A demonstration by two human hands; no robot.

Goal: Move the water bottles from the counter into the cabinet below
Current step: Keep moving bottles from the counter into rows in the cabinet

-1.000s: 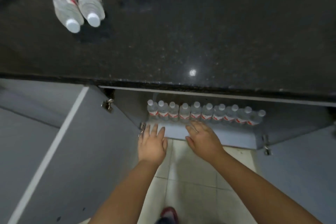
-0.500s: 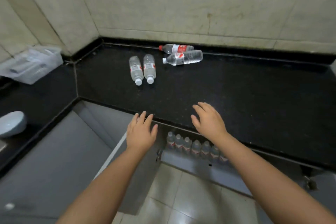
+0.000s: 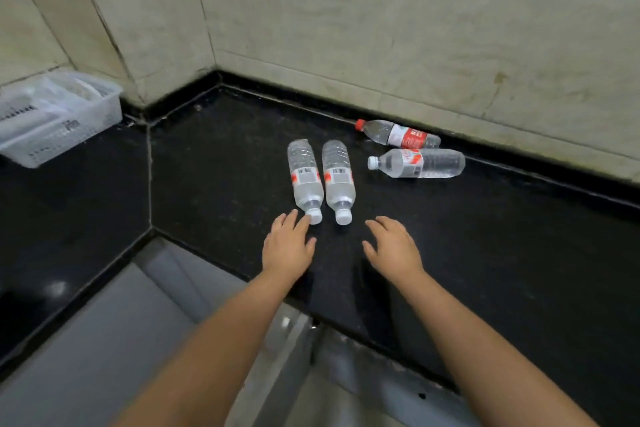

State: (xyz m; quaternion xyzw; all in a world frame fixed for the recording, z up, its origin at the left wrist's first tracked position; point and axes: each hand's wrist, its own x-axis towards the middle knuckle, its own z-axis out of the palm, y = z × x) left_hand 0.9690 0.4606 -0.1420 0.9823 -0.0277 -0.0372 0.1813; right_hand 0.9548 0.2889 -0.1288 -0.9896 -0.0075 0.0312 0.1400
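Four clear plastic water bottles [image 3: 306, 177] are still being left lying on the black stone surface [image 3: 485, 239], reached for by the released, empty left hand [image 3: 286, 246] and right hand [image 3: 393, 246].

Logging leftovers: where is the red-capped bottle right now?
In the head view, the red-capped bottle lies on its side against the back wall, right of centre, just behind the white-capped bottle.
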